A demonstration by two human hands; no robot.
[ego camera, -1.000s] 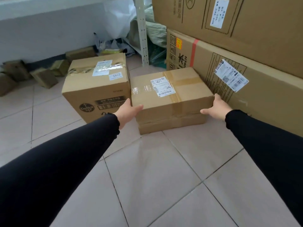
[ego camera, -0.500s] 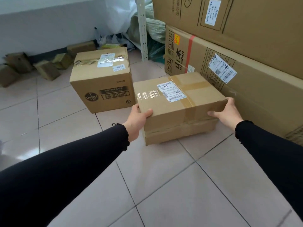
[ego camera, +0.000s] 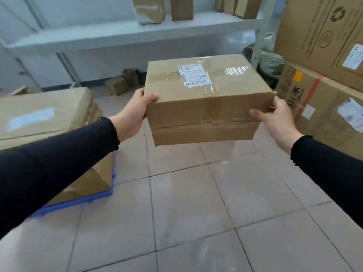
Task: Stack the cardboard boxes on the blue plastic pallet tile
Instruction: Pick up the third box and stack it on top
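Two arms in black sleeves reach forward from the bottom corners over a pale tiled floor. The left hand clasps the left end of a cardboard box, thumb hooked over the top edge and palm flat on the side; the right hand grips the right end, thumb laid along the front face near the corner, the other fingers hidden behind the box. Both hands are closed on it, and the box hangs in the air well clear of the floor, roughly level, with a crease running across its front face. A second ago it sat on the tiles beside a larger carton; half a second ago it was just tipping up off them; now it is raised and the view has swung left. On its taped top sits a white shipping label with a barcode and a handwritten mark, too blurred to read. To the left, near the left forearm, a larger wrapped cardboard box with a smeared white label rests on the blue plastic pallet tile, whose edge shows beneath it. To the right stand big stacked cartons with white labels, a red stripe, an orange sticker and a recycling symbol; the printed lettering is not legible. Farther back, small brown parcels lie on the floor by the wall beneath a white shelf holding more packages.
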